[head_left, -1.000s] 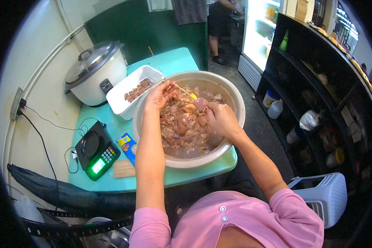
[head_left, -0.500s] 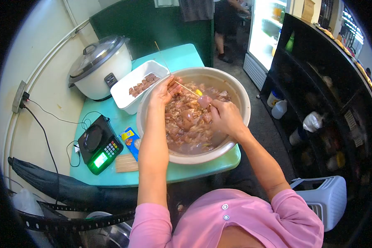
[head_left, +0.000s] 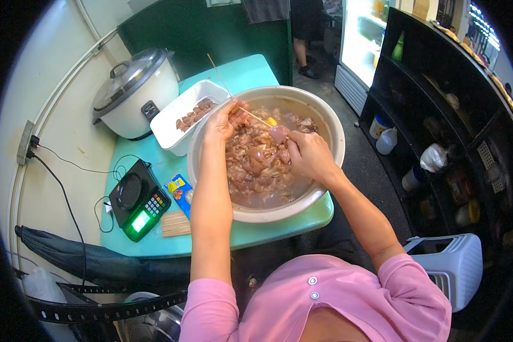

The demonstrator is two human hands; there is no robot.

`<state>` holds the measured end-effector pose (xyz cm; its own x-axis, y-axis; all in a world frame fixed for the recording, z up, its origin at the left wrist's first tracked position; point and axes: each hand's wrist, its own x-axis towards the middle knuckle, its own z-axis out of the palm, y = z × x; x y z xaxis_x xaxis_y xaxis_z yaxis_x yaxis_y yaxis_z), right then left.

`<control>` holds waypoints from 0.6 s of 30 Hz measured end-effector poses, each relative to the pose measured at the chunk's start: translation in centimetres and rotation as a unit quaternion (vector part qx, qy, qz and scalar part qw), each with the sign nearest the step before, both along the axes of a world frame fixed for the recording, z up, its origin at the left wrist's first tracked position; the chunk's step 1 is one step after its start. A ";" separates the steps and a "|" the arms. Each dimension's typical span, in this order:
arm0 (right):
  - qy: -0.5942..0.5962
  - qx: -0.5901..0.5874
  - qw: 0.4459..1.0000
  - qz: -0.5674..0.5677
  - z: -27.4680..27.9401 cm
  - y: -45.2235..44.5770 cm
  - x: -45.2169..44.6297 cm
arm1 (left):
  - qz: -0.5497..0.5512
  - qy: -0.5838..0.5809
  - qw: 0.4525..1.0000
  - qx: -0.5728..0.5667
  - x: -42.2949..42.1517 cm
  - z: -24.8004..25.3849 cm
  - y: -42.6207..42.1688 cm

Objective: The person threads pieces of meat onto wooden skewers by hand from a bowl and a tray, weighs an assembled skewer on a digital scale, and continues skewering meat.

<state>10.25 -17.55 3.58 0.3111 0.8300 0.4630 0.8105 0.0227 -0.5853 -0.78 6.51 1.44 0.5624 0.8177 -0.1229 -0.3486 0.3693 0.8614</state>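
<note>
My left hand point(head_left: 227, 121) is closed on a thin wooden skewer point(head_left: 255, 117) above the left side of a large pale basin point(head_left: 340, 142). A stick also sticks out behind that hand, up and to the left. Between the thumb and fingers of my right hand point(head_left: 312, 155) is a smooth pinkish piece of meat point(head_left: 279, 134), at the skewer's lower end. Whether the point has gone into it cannot be seen. Raw meat pieces point(head_left: 256, 171) in cloudy liquid fill the basin. A small yellow bit point(head_left: 272, 121) lies among them, just behind the held piece.
Left of the basin stand a white tub point(head_left: 165, 122) with skewered meat, a rice cooker point(head_left: 134, 94) and a digital scale point(head_left: 138, 199). Bare skewers point(head_left: 175, 224) lie beside a blue packet point(head_left: 179, 191). Dark shelves point(head_left: 439, 114) are at right; another person's leg point(head_left: 300, 51) shows behind.
The view has shifted slightly. Both hands keep their grips over the basin, the meat piece still at the skewer's end. The person in the background has moved a little.
</note>
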 end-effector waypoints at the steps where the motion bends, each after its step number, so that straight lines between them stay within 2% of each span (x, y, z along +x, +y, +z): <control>1: 0.001 -0.001 1.000 0.000 0.0 0.0 0.0 | 0.000 0.001 1.000 -0.001 0.0 0.0 0.0; 18: -0.003 0.006 1.000 -0.002 -0.2 0.2 0.0 | 0.016 0.029 0.999 0.043 0.2 0.0 -0.3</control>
<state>10.29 -17.37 3.43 0.3125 0.8229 0.4745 0.8136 0.0260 -0.5809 -0.53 6.24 1.46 0.5305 0.8435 -0.0839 -0.3074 0.2837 0.9083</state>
